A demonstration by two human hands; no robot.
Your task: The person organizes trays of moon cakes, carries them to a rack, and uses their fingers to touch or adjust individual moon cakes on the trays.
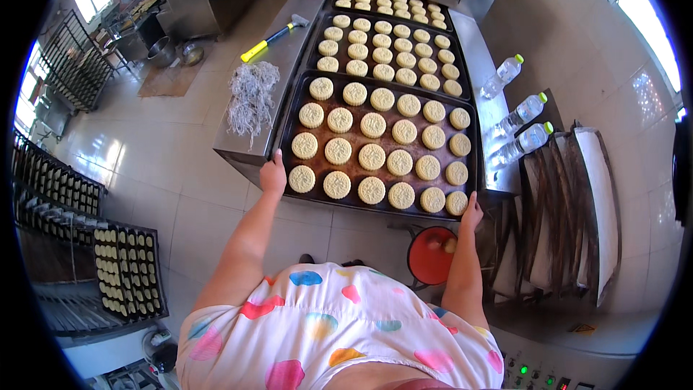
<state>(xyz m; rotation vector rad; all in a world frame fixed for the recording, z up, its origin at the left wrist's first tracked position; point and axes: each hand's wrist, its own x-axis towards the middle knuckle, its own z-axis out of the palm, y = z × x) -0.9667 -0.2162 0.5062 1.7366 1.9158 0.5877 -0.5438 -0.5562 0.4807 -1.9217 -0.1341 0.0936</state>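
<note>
A dark baking tray (320, 165) lies in front of me, filled with rows of round, pale pastries (372, 157) with fluted edges and stamped tops. My left hand (273, 174) is closed on its near left corner. At the near right corner, my right hand (471, 214) grips the rim. The near edge of this tray juts past the metal surface toward me. Directly behind it sits a second loaded tray (343, 58), and a third tray (361, 12) lies farther back, partly under a metal hood.
Left metal ledge (294, 50): a yellow-handled tool (267, 43) and a tangle of grey shreds (252, 97). Several clear bottles (529, 138) stand on the right ledge. Dark sheets (548, 209) lean at right. A red round stool (432, 263) sits below. Racks with pastry trays (128, 271) stand left.
</note>
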